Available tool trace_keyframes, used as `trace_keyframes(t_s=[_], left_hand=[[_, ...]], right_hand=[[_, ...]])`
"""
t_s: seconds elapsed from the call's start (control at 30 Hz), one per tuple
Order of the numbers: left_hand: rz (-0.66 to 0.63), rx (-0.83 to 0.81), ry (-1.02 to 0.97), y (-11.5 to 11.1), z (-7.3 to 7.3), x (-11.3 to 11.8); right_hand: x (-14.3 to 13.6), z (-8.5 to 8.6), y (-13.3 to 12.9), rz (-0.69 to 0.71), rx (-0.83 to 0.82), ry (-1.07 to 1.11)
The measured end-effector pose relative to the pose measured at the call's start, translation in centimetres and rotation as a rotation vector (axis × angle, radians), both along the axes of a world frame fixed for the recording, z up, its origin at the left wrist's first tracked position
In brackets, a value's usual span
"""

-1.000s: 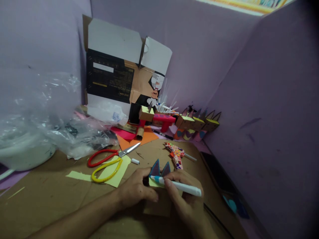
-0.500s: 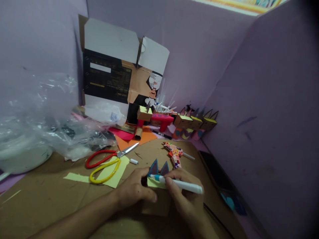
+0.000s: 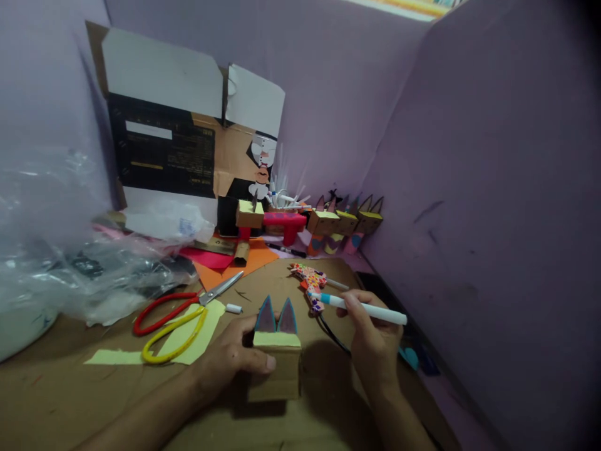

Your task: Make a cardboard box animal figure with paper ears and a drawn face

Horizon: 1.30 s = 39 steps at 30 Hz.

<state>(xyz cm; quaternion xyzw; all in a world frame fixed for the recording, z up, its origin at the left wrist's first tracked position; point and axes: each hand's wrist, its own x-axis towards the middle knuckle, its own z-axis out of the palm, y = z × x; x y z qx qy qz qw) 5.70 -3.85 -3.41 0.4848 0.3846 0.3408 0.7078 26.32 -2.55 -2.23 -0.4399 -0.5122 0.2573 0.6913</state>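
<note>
A small cardboard box (image 3: 282,371) with a pale yellow top strip and two pointed purple ears (image 3: 287,318) edged in blue stands upright near the front. My left hand (image 3: 237,357) grips its left side, thumb across the front face. To the right, my right hand (image 3: 370,326) holds a white marker (image 3: 375,309) with a blue tip pointing left, apart from the box. The tip overlaps a floral-patterned glue gun (image 3: 310,282) in view; whether they touch is unclear.
Red and yellow scissors (image 3: 203,308) lie on yellow paper left of the box, near a white cap (image 3: 233,309). Clear plastic (image 3: 136,263) is piled at left. Behind stand a printed carton (image 3: 164,144), a red glue gun (image 3: 288,224) and several eared cardboard figures (image 3: 323,222).
The marker in my right hand has moved away from the ears to the right. Both ears now show fully. The whole scene has shifted left in view.
</note>
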Motion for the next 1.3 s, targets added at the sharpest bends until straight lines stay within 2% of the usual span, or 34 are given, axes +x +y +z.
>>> trace_keyframes(t_s=[0.17,0.33,0.53,0.83,1.1,1.3], left_hand=[[0.006,0.042,0.015,0.0,-0.1,0.0],[-0.001,0.034,0.022,-0.2,0.2,0.0],[-0.041,0.065,0.015,-0.1,0.6,0.1],[-0.046,0.074,0.049,-0.1,0.3,-0.1],[-0.047,0.112,0.065,-0.1,0.8,0.0],[-0.048,0.095,0.073,-0.1,0.6,0.0]], right_hand=[[-0.4,-0.1,-0.4,0.020,0.002,-0.059],[-0.7,-1.1,-0.4,0.056,-0.026,-0.090],[-0.9,-1.8,-0.7,0.155,0.045,-0.303],[-1.2,-1.1,-1.1,0.127,0.194,-0.437],[-1.2,-1.0,-1.2,0.129,0.207,-0.487],[-1.4,-0.9,-1.3,0.142,0.184,-0.525]])
